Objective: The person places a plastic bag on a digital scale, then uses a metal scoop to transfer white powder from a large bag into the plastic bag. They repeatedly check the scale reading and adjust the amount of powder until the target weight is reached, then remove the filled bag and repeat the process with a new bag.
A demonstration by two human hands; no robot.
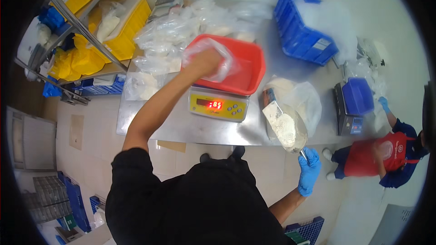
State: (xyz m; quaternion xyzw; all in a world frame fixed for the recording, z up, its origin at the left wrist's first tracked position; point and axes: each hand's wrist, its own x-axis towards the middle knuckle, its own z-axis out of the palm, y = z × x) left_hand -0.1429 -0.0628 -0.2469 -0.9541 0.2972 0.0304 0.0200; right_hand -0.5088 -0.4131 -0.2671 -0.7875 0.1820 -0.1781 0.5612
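Observation:
My left hand [208, 62] reaches down into a clear plastic bag [227, 69] inside a red plastic tray [253, 64]; its fingers are hidden. The tray rests on a digital scale [218, 104] with a lit red display. Gloved in blue, my right hand [309, 170] grips the handle of a metal scoop [300, 132] at the near edge of the steel table [163, 129]. White powder [285, 130] lies in the scoop. Just beyond the scoop stands an open plastic bag of powder [308, 103].
Filled clear bags [163, 37] crowd the table's back left. A blue crate [301, 37] stands at the back right. Further right are another scale [345, 124] with a blue tray [357, 96] and a co-worker in a red apron [371, 156]. Yellow crates [127, 37] fill a metal rack at left.

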